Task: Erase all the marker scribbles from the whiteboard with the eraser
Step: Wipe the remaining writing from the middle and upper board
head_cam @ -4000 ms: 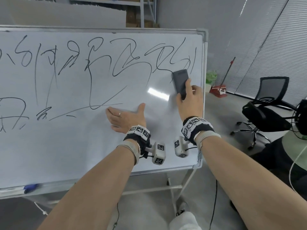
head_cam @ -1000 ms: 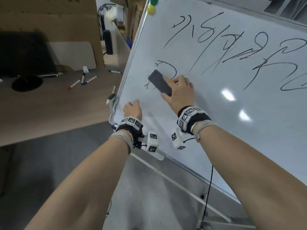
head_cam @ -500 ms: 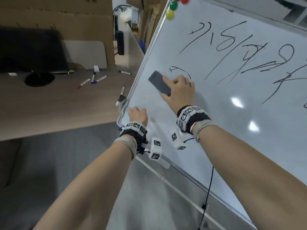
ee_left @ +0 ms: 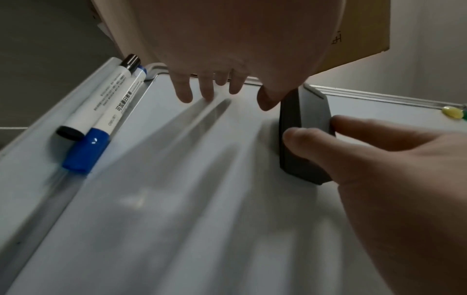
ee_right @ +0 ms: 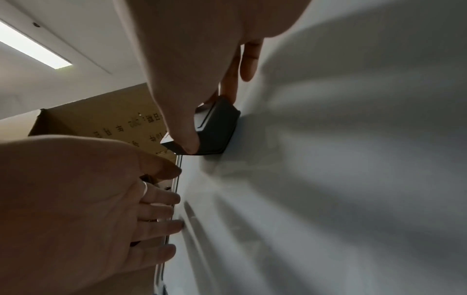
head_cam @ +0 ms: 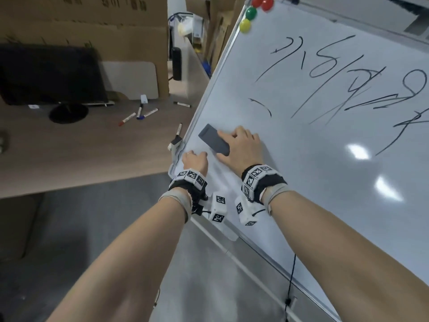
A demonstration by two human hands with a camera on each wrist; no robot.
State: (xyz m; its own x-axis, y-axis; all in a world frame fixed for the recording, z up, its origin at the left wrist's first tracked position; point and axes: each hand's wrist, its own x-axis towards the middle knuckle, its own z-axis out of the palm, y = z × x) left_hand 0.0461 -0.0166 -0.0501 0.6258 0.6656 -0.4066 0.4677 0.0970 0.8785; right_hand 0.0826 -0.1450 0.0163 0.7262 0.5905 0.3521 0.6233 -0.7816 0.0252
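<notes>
Head view: right hand (head_cam: 241,149) grips the eraser (head_cam: 214,141) flat on the whiteboard (head_cam: 290,173) near its left edge, long axis slanting up-left; the leftover scribbles (head_cam: 325,82) sit up and to the right — right hand's nearer. Left wrist view adds two markers (ee_left: 101,113) on the tray. Right wrist view: left hand (ee_right: 83,215) relaxed, fingertips on the board's edge.

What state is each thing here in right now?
whiteboard: lower left wiped, scribbles remain above.
eraser: pressed flat on the board.
right hand: grips the eraser.
left hand: fingers touch the board's edge.
markers: capped, lying in the tray.
</notes>
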